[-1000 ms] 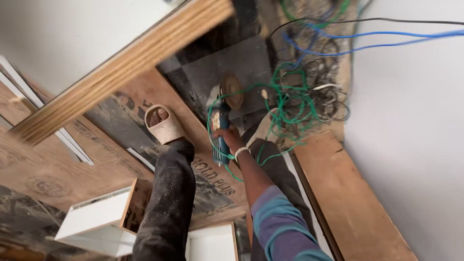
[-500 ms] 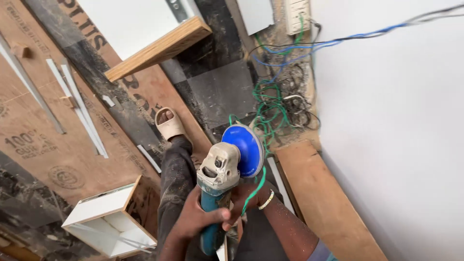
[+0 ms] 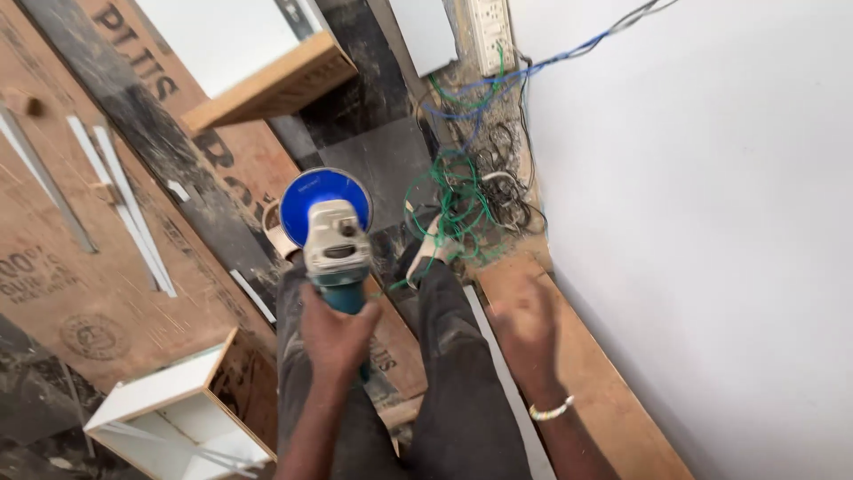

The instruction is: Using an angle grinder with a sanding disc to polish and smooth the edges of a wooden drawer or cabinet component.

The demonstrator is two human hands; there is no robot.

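Left hand (image 3: pixel 336 333) clamped round the angle grinder (image 3: pixel 330 233); right hand (image 3: pixel 526 327) loosely curled, holding nothing.

A single head-worn camera supplies the only view. It looks steeply down from above the person's own legs (image 3: pixel 418 373) toward the floor, and faces forward along the white wall (image 3: pixel 711 222), which fills the right side of the frame. The angle grinder (image 3: pixel 330 236) sits close to the lens, left of that wall near frame centre. The tangle of wires (image 3: pixel 466 191) lies farther off at the wall's foot. The frame is tilted, so the wall's base runs diagonally.
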